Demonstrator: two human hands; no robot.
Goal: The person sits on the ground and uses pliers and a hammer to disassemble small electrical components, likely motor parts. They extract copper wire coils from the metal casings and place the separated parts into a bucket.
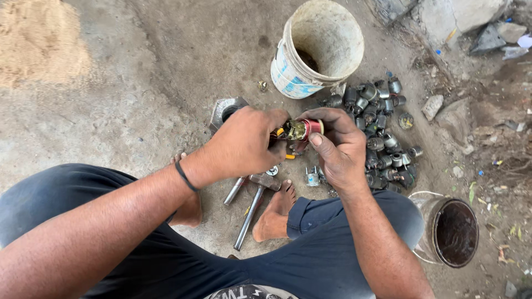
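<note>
Now both hands, left hand (244, 145) and right hand (338, 145), pinch one small cylindrical part (299, 129); the pile of similar parts (382, 133) waits on the floor.

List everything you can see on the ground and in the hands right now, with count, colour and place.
Small cylinder part: one, brass and red, held between both hands.
Pile of metal parts: many, grey, on the ground right of the hands.
White bucket: one, dirty white and blue, above the hands.
Dark can: one, rusty brown, by the right knee.
Hammer: one, steel, between the feet.
Metal rod: one, silver, beside the hammer.
Large nut: one, grey, partly behind the left hand.
Loose part: one, silver, under the right hand.
Sand: one patch, tan, top left.
Rubble: several pieces, grey, top right.
Left hand: gripping the part.
Right hand: gripping the part.
Feet: two, bare.
</note>
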